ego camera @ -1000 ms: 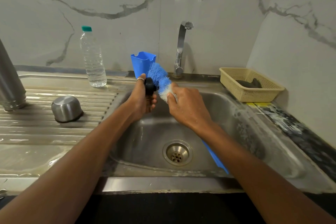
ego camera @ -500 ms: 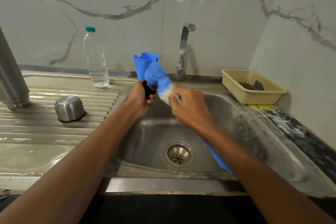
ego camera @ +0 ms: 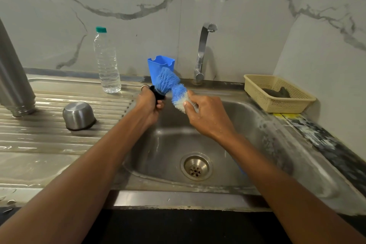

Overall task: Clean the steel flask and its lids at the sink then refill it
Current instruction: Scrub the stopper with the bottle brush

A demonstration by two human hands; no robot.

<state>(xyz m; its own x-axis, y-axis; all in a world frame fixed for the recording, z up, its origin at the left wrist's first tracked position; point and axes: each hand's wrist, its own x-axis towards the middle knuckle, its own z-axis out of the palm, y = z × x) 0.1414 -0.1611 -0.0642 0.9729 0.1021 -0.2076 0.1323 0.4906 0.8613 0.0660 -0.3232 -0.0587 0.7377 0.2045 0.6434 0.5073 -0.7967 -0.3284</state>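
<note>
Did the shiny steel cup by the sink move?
No. The steel cup lid lies mouth-down on the same ridges of the draining board, just as far from the water bottle. Only the camera shifted a little.

The sink basin (ego camera: 227, 124) lies open below; the tap (ego camera: 204, 49) and blue holder (ego camera: 161, 67) stand behind.

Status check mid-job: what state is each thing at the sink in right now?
Left hand: grips the black lid.
Right hand: grips the brush.
Brush: bristles against the black lid, over the sink.
Flask: uncapped, standing mouth down on the drainboard.
Steel cap: mouth down on the drainboard.
Water bottle: upright, capped.
Tap: no water running.
Basket: holds something dark.
</note>
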